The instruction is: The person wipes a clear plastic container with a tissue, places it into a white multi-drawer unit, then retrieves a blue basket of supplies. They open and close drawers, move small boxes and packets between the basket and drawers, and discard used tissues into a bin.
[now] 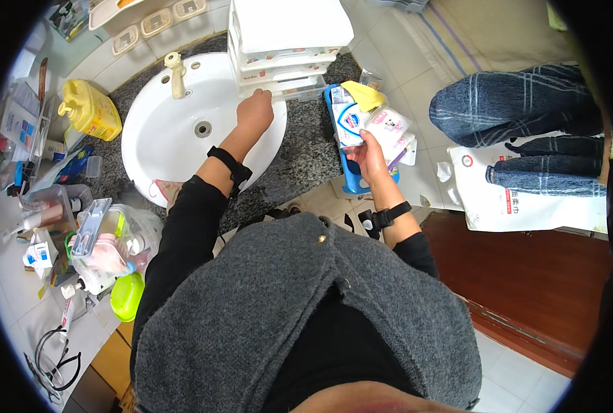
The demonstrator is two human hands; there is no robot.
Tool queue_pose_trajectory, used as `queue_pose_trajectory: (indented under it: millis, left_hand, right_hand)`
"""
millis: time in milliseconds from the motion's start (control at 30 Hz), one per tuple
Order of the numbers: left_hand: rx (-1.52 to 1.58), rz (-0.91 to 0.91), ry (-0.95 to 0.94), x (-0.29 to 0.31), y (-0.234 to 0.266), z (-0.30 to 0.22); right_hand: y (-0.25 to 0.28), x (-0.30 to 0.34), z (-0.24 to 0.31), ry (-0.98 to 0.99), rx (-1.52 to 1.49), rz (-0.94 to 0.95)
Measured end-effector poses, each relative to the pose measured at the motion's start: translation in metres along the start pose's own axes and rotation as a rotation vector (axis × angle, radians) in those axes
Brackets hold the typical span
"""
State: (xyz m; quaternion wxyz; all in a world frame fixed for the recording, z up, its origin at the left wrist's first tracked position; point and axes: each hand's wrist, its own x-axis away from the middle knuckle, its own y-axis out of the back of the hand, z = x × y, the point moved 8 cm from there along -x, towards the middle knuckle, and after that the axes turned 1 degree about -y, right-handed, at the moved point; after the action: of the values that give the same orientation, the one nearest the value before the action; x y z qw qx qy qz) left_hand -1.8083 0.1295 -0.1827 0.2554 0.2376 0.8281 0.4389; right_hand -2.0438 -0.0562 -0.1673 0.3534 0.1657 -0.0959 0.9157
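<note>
White-and-blue box (350, 124); drawer unit (293, 29) beside sink (162, 131)

Handling: best to steady the clear drawer (308, 91) and keep the box level. Right hand (368, 155): partly closed, gripping the box's near end, at the blue basket (357, 184). Left hand (255, 112): curled, forearm crossing the sink; hold on drawer cannot be told.

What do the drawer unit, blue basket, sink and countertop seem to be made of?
Drawer unit: white, probably plastic, from its smooth, rounded top.
Blue basket: likely plastic, slightly shiny, evenly coloured with rounded edges.
Sink: glossy white, probably glazed ceramic, from its smooth curved bowl.
Countertop: speckled dark grey, stone or stone-look; I cannot tell which.
</note>
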Motion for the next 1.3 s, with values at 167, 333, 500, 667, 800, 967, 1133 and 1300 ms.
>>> queue_pose_trajectory:
  millis: [167,333,500,667,800,967,1133,1300]
  left_hand:
    - [-0.007,0.018,-0.01,0.012,0.011,0.006]
    - [-0.037,0.07,-0.061,0.017,0.012,-0.001]
    - [-0.077,0.125,-0.084,0.019,0.017,-0.008]
    - [0.053,-0.087,-0.029,0.027,0.052,-0.009]
    - [0.24,-0.163,-0.037,0.051,0.071,-0.016]
    - [0.325,-0.052,-0.039,0.114,0.079,-0.025]
    - [0.312,0.066,0.141,0.181,0.09,0.002]
    - [0.259,-0.025,0.431,0.234,0.117,0.056]
  right_hand:
    - [-0.003,-0.013,-0.001,-0.009,0.016,-0.004]
    - [-0.02,-0.007,0.003,0.005,-0.01,0.093]
    - [-0.04,0.007,0.009,0.005,-0.013,0.147]
    - [-0.034,0.024,-0.002,-0.015,0.02,0.166]
    - [-0.032,0.033,-0.019,-0.072,0.009,0.214]
    - [-0.064,0.031,-0.038,-0.166,0.098,0.342]
    - [-0.102,0.023,-0.055,-0.247,0.203,0.588]
    - [-0.126,0.01,-0.083,-0.374,0.322,0.618]
